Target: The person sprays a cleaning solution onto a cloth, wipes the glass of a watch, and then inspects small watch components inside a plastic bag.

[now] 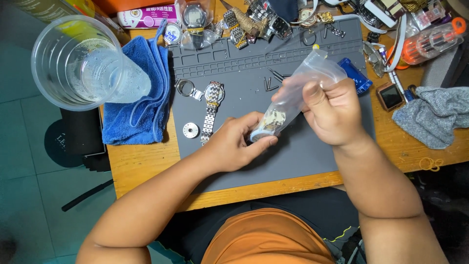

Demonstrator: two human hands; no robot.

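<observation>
Both hands work a clear plastic bag (303, 85) above the grey mat (312, 156).

Head view: the left hand (239, 142) pinches the bag's lower end, where a watch part (271, 121) sits; the right hand (332, 112) clamps its middle. Bare mat lies toward the near edge; a steel watch (212, 105) and blue towel (139, 93) crowd the left.

Blue towel (139, 93), grey mat (303, 151)
</observation>
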